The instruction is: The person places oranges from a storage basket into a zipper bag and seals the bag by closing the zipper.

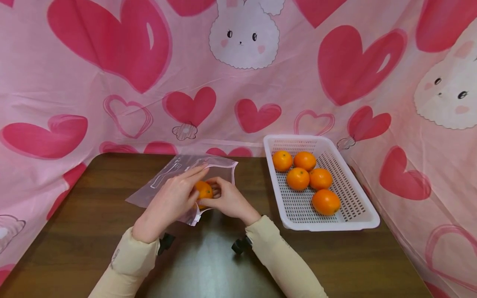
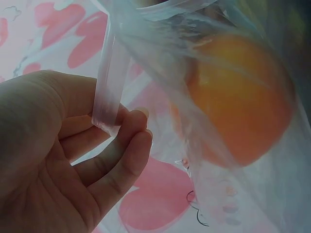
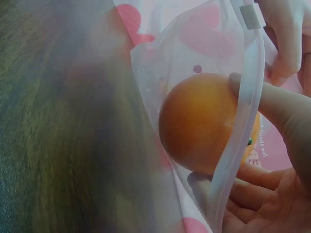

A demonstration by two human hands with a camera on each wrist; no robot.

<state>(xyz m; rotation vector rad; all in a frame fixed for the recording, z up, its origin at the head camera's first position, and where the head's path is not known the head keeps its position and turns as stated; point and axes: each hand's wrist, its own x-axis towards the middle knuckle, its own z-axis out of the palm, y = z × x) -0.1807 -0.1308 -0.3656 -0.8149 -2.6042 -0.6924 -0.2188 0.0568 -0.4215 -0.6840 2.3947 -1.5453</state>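
Observation:
Between the two hands, a clear plastic slider bag (image 1: 143, 198) lies on the table with its mouth toward the right. An orange (image 1: 205, 189) sits at that mouth, partly inside, its green stem mark showing in the right wrist view. My right hand (image 1: 232, 200) holds the orange, thumb on one side and fingers on the other, fingertips inside the bag. My left hand (image 1: 169, 200) holds the bag's edge by the zip strip (image 2: 109, 77), fingers curled around its end. The white slider (image 3: 251, 16) shows on the strip in the right wrist view.
A white perforated plastic basket (image 1: 277, 198) stands to the right, holding several oranges (image 1: 326, 202). The brown wooden table (image 1: 193, 265) meets a pink cloth backdrop (image 1: 223, 103) with hearts and rabbits at its back and sides.

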